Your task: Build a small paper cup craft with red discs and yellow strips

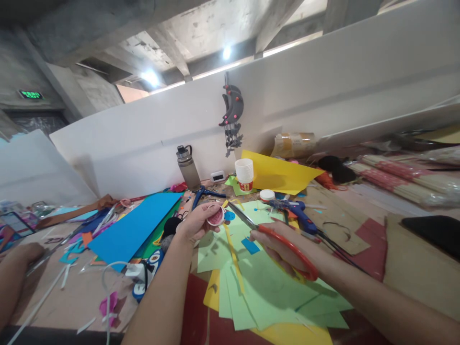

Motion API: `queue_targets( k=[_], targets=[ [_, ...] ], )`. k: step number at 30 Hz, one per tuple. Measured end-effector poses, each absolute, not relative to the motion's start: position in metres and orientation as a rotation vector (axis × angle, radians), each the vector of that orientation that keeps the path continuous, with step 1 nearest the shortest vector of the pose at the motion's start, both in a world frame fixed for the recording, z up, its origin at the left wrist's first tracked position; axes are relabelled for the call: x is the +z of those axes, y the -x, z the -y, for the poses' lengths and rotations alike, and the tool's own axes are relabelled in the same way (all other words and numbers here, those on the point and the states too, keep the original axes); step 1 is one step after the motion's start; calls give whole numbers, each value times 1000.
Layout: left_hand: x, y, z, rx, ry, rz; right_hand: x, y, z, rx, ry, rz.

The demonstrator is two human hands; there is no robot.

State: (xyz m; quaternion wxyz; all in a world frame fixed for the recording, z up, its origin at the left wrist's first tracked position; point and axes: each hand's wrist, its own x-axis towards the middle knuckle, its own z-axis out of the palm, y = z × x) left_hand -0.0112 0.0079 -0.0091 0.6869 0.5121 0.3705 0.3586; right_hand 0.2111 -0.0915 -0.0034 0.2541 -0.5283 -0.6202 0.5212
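Observation:
Between the fingers of my left hand is a small round cup-like piece, pale-rimmed with a pink inside. A long narrow yellow strip hangs beside it over the green paper; whether my fingers also grip the strip is unclear. My right hand is closed around the red-orange handles of a pair of scissors. Their blades point up and left, just right of the round piece. A blue disc shows between the piece and the blades. Beneath both hands lie overlapping light green sheets and a small blue rectangle.
Behind my hands are a grey bottle, stacked paper cups and a yellow sheet. A blue glue gun lies right, a blue sheet left. A power strip sits by my left forearm. Another person's arm rests far left.

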Motion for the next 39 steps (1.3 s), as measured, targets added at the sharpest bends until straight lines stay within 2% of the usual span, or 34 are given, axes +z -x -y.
queue_targets(
  k=[9,14,22,39],
  targets=[
    [-4,18,-5,810,-1165,-848,-9,-215,90,1459,1261,1622],
    [0,26,-4,702,-1203,-806,-4,-217,89,1372,1221,1795],
    [2,34,-5,649,-1249,-791,-1,-222,88,1497,1251,1780],
    [-6,39,-10,601,-1275,-800,-4,-228,86,1522,1267,1836]
  ],
)
